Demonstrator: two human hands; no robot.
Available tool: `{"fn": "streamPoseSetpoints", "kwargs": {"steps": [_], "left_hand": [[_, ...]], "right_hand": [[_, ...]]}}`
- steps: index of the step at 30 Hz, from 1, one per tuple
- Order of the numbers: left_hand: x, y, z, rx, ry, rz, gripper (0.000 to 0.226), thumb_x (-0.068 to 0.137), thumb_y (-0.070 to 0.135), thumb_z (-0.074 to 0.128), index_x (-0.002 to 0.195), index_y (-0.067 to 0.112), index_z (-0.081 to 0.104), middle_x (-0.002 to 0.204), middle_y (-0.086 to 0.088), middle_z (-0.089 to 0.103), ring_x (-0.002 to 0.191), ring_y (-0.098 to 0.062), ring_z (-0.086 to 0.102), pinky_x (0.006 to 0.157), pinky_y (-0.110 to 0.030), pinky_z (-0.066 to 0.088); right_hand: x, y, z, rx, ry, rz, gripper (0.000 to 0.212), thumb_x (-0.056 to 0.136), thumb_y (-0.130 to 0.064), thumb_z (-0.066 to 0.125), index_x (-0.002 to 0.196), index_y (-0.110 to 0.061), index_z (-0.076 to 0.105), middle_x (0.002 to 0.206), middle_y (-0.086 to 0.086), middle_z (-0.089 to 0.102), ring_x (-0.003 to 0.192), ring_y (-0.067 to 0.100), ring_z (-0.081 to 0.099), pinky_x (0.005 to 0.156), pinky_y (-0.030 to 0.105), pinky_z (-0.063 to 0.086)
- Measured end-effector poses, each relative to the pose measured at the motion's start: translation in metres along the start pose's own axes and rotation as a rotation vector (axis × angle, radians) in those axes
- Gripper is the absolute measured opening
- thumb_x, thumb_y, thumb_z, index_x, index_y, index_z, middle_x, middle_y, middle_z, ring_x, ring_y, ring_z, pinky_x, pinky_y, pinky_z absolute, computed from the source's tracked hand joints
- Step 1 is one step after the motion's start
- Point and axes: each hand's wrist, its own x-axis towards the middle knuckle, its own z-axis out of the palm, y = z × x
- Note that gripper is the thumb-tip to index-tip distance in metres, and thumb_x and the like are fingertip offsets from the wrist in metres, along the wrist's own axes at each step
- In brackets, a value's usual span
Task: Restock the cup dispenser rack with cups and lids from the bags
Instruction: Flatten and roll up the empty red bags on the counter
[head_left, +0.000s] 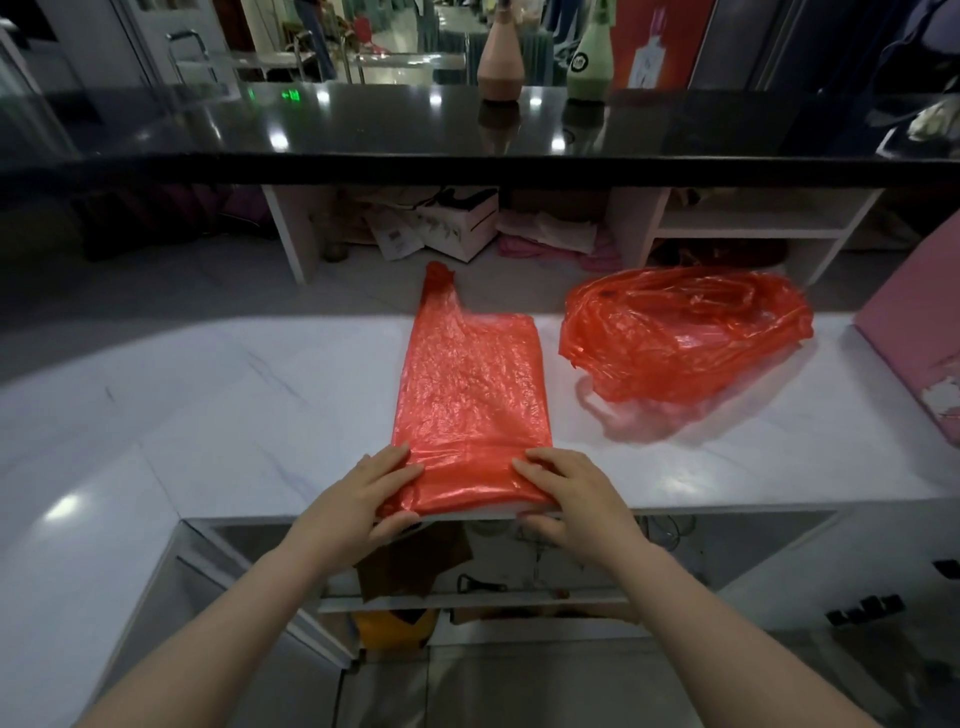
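Observation:
A flattened red plastic bag (470, 384) lies on the white marble counter (208, 415), its handle end pointing away from me. Its near end is folded over at the counter's front edge. My left hand (363, 499) pinches the near left corner of that fold, fingers on top and thumb below. My right hand (566, 493) pinches the near right corner the same way. A second red plastic bag (685, 338) sits crumpled and bulging to the right; what it holds is hidden. No cups, lids or dispenser rack are in view.
A dark raised bar top (415, 135) runs across the back with a pink bottle-shaped stand (500, 57) and a green one (589, 57). A pink box (914, 332) stands at the right edge. Below the counter's front edge are open shelves (493, 597) with small items.

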Motion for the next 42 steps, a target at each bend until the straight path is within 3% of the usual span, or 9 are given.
{"fn": "streamPoseSetpoints", "kwargs": {"steps": [3,7,14,18,21,25,33,39,42], "left_hand": [[-0.004,0.001,-0.002,-0.027,-0.010,-0.041,0.079,0.076,0.071,0.049,0.145,0.047,0.018,0.151,0.026,0.005,0.136,0.002,0.004,0.115,-0.032,0.019],[-0.005,0.005,0.001,-0.195,0.103,-0.065,0.081,0.071,0.055,0.074,0.137,0.047,0.028,0.134,0.019,0.040,0.118,-0.002,0.043,0.094,-0.020,0.041],[0.000,0.014,-0.002,-0.323,0.199,-0.113,0.036,0.073,0.032,0.079,0.092,0.044,0.051,0.133,0.022,0.048,0.108,-0.004,0.054,0.080,-0.013,0.045],[0.001,0.013,-0.005,-0.459,0.222,-0.188,0.027,0.076,0.011,0.075,0.086,0.030,0.059,0.128,0.018,0.053,0.110,-0.008,0.053,0.081,-0.016,0.048],[0.002,0.014,-0.008,-0.551,0.284,-0.212,0.018,0.078,0.007,0.073,0.083,0.022,0.065,0.115,0.011,0.062,0.102,-0.006,0.057,0.081,-0.021,0.050],[0.005,0.017,-0.011,-0.630,0.332,-0.273,0.016,0.081,0.010,0.072,0.083,0.025,0.066,0.082,0.006,0.068,0.078,-0.006,0.064,0.068,-0.022,0.050],[0.011,0.021,0.000,-0.508,0.414,-0.338,0.043,0.084,0.024,0.070,0.118,0.037,0.045,0.077,0.012,0.063,0.074,-0.004,0.061,0.062,-0.013,0.044],[0.011,0.020,0.004,-0.212,0.360,-0.162,0.041,0.095,0.019,0.054,0.133,0.032,0.051,0.087,0.003,0.054,0.083,-0.012,0.048,0.070,-0.020,0.035],[0.011,0.020,0.006,-0.093,0.325,-0.151,0.040,0.096,0.023,0.051,0.135,0.031,0.051,0.087,0.002,0.049,0.085,-0.015,0.040,0.074,-0.023,0.029]], "right_hand": [[-0.001,0.002,0.001,0.082,0.009,0.035,0.064,0.081,-0.045,0.070,0.139,-0.026,0.049,0.144,-0.008,0.041,0.133,0.013,0.034,0.111,0.025,0.022],[0.001,0.005,-0.003,0.244,0.045,0.120,0.046,0.074,-0.031,0.079,0.117,-0.022,0.066,0.137,-0.009,0.052,0.134,0.009,0.038,0.112,0.028,0.032],[0.002,0.004,-0.008,0.291,0.031,0.145,0.033,0.075,-0.012,0.070,0.107,-0.022,0.072,0.130,-0.009,0.056,0.128,0.009,0.041,0.107,0.023,0.030],[0.002,0.001,-0.012,0.339,0.045,0.214,0.033,0.077,-0.009,0.064,0.107,-0.020,0.073,0.122,-0.010,0.053,0.116,0.005,0.043,0.103,0.019,0.033],[0.000,0.002,-0.013,0.375,0.098,0.263,0.024,0.080,-0.009,0.065,0.101,-0.017,0.074,0.104,-0.011,0.052,0.103,0.005,0.046,0.087,0.003,0.036],[0.004,0.002,-0.009,0.412,0.177,0.338,0.016,0.086,-0.027,0.069,0.086,-0.012,0.074,0.090,-0.006,0.051,0.087,0.008,0.048,0.072,0.001,0.037],[0.012,-0.002,0.006,0.177,0.310,0.463,0.035,0.084,-0.044,0.066,0.063,-0.018,0.054,0.087,-0.006,0.043,0.088,0.012,0.039,0.074,0.024,0.036],[0.018,-0.008,0.009,0.094,0.295,0.440,0.041,0.088,-0.038,0.063,0.125,-0.028,0.049,0.118,0.000,0.043,0.109,0.019,0.039,0.090,0.031,0.040],[0.013,-0.012,0.010,0.034,0.245,0.347,0.029,0.093,-0.027,0.057,0.122,-0.030,0.057,0.130,0.006,0.039,0.114,0.025,0.040,0.094,0.039,0.045]]}}
